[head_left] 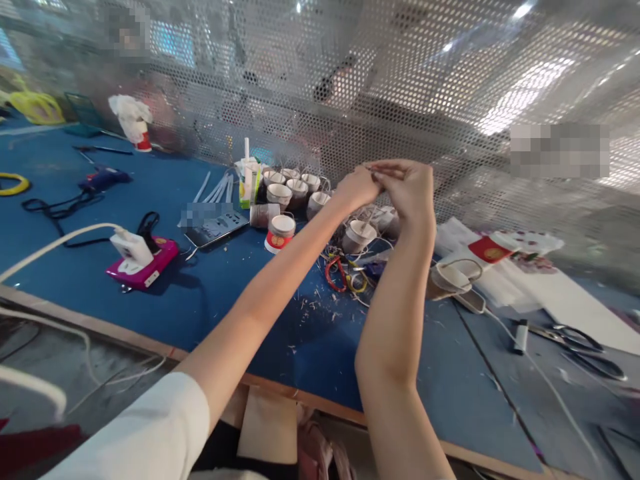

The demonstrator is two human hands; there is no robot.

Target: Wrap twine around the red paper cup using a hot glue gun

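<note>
Both arms are stretched out over the blue table [210, 293], hands raised and pressed together at about 12 o'clock from the body. Left hand [356, 187] and right hand [407, 190] are clenched fingertip to fingertip; something thin seems pinched between them, but what is held cannot be told. Small white cups with wire handles [293, 190] are clustered at 11 o'clock of the hands, one such cup [359, 235] directly beneath them. A tangle of coloured wires [345, 273] lies at 6 o'clock, below the wrists; scissors [575, 340] lie far off at 4 o'clock.

Judgement: fine twisting or bending is in hand. Grip is best kept close to the bend point, wrists kept steady, work kept above the cup.
</note>
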